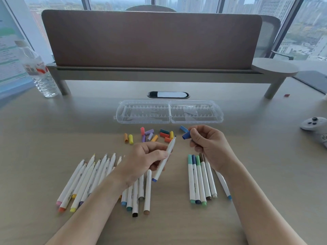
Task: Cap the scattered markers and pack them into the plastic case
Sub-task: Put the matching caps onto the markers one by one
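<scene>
While the left hand (148, 159) grips an uncapped blue marker (165, 159) and the right hand (207, 140) pinches a blue cap (186, 135) just beside its tip, before the open, unfilled plastic case (169, 112), a misaligned push could ink fingers or drop the cap among the loose caps (152, 135).

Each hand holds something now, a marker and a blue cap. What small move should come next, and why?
Probably bring the blue cap in the right hand onto the bare tip of the marker held by the left hand and press it on. The marker's end band is blue too, and the tip points toward the cap. The case lies open and empty.
</scene>
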A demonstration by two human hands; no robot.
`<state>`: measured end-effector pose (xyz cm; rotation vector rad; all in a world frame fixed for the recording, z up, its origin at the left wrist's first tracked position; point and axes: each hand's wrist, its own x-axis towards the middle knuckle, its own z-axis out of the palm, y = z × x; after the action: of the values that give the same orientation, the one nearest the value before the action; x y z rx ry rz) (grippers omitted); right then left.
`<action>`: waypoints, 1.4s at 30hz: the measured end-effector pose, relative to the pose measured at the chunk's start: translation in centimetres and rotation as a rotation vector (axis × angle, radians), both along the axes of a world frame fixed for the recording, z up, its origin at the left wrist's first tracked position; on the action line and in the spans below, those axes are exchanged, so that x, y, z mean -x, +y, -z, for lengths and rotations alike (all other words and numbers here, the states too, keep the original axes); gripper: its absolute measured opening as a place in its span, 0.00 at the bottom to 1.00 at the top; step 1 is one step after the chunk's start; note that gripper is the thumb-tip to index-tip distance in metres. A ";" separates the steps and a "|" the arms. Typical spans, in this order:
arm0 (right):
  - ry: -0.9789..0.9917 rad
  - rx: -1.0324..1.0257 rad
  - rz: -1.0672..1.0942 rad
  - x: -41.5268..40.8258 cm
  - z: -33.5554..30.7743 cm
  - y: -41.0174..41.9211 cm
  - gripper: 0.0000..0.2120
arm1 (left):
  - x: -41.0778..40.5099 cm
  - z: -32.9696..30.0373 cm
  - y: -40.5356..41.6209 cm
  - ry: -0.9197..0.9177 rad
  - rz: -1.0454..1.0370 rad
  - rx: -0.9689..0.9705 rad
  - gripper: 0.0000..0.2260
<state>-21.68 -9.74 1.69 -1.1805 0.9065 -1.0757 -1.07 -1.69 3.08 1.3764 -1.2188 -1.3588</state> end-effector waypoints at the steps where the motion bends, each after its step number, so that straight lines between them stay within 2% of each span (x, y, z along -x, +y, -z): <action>1: 0.001 0.001 0.005 -0.1 0.0 0.1 0.04 | -0.1 0.1 0.0 -0.014 0.012 -0.003 0.08; 12: 0.028 0.022 0.014 -0.4 0.1 0.2 0.05 | -0.3 0.4 0.0 -0.064 0.031 -0.005 0.08; 19: 0.150 0.067 -0.083 -0.3 -0.1 0.5 0.07 | -0.3 0.6 0.0 -0.067 0.051 -0.003 0.08; 23: 0.118 0.053 -0.100 -0.3 -0.1 0.5 0.09 | -0.5 0.7 0.0 -0.062 0.064 -0.015 0.06; 34: 0.186 0.074 -0.108 -0.5 -0.3 0.8 0.05 | -0.6 0.8 -0.1 0.005 0.020 -0.073 0.10; 39: 0.165 0.149 -0.070 -0.7 0.6 1.1 0.04 | 0.0 1.0 0.3 -0.016 -0.003 -0.006 0.06; 42: 0.175 0.220 -0.035 -0.9 0.6 1.2 0.03 | 0.2 1.0 0.2 -0.101 -0.022 0.059 0.04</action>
<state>-20.78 -8.51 1.10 -1.4859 0.9149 -1.0756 -1.25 -1.52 2.08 1.4271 -1.2969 -1.2411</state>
